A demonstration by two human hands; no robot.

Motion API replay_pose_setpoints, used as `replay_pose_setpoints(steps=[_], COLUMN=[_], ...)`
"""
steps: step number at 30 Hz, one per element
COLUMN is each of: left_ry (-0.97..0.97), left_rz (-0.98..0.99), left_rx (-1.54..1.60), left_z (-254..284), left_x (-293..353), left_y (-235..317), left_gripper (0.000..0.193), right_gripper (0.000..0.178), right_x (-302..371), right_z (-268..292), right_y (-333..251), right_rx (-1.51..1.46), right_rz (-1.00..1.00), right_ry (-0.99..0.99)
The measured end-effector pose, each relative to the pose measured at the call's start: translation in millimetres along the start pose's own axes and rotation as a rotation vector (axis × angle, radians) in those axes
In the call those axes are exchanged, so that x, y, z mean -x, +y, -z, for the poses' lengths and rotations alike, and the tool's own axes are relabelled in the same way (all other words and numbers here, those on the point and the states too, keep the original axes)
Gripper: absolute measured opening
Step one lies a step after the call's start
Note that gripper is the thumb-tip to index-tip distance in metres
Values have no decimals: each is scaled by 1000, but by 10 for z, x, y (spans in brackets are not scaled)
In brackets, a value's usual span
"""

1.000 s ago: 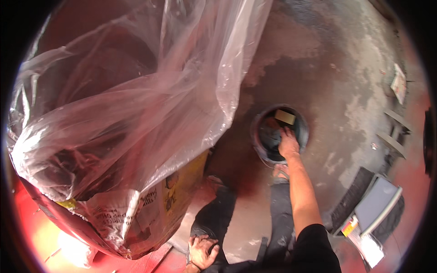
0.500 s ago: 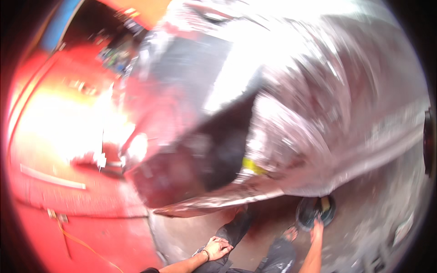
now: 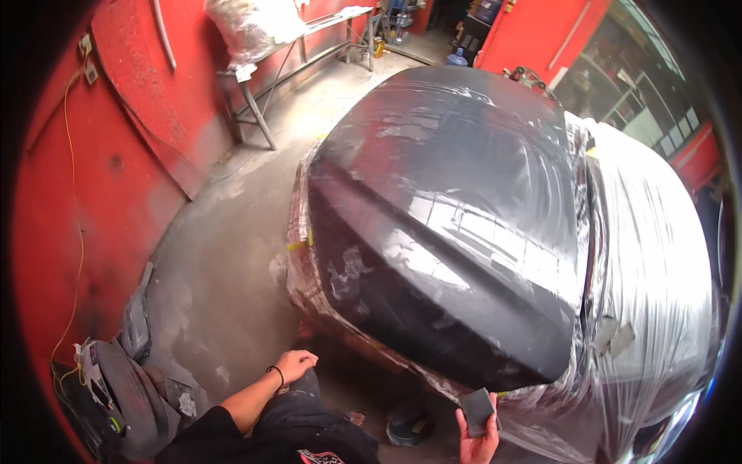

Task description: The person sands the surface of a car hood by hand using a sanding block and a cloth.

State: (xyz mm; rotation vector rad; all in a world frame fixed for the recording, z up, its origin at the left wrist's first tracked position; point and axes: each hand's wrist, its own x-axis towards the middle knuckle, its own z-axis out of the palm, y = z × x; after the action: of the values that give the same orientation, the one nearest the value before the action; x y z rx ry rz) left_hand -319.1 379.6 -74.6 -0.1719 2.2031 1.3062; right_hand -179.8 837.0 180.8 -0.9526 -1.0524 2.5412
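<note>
My right hand (image 3: pixel 478 445) grips a dark grey, squarish piece of sandpaper (image 3: pixel 476 410) between thumb and fingers, by the near edge of a car hood. The dark hood (image 3: pixel 464 209) is smooth, with glare and a few pale smears. Over my knee, my left hand (image 3: pixel 295 365) is loosely closed, with nothing visible in it and a dark band at the wrist. Between my hands, a dark bucket (image 3: pixel 410 425) stands low on the floor; its contents are hard to make out.
Clear plastic film (image 3: pixel 657 271) wraps the car, with grey pieces (image 3: pixel 614 336) lying on it. A metal bench (image 3: pixel 255 108) carrying a plastic bundle (image 3: pixel 251 31) stands along the red wall (image 3: pixel 124 178). Dark car parts (image 3: pixel 127 394) and a yellow cord (image 3: pixel 76 201) are at left.
My right hand has come up out of the bucket and now shows the sandpaper. My left hand stays near my knee. The view has swung, bringing the hood and left wall into sight.
</note>
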Motion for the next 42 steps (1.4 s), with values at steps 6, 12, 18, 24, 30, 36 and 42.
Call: replay_pose_setpoints(steps=[6, 12, 18, 24, 30, 36, 42], left_ry=[367, 661, 550, 428, 709, -42, -80], left_rz=[-153, -608, -490, 169, 532, 608, 677], left_rx=[326, 185, 278, -10, 381, -179, 137], left_z=[681, 1769, 1989, 2197, 2677, 2619, 4805], left_x=[-569, -1709, -1918, -330, 1327, 2488, 1533], left_y=[612, 1719, 1562, -496, -1361, -3026, -3127], left_gripper=[24, 16, 16, 28, 49, 61, 37], right_gripper=[58, 55, 60, 67, 64, 66, 67], right_x=[-1231, -2926, -3646, -3323, -3247, -3220, -3212], right_z=[-2094, -4235, -4450, -4282, -4333, -4589, -4770], right_y=[-181, 479, 854, 1011, 1186, 1372, 1813], right_rx=[592, 1751, 2210, 2436, 2503, 2477, 2404], right_rz=[151, 1014, 1107, 829, 802, 598, 442], right_ry=[-393, -748, -862, -725, -653, -493, 119])
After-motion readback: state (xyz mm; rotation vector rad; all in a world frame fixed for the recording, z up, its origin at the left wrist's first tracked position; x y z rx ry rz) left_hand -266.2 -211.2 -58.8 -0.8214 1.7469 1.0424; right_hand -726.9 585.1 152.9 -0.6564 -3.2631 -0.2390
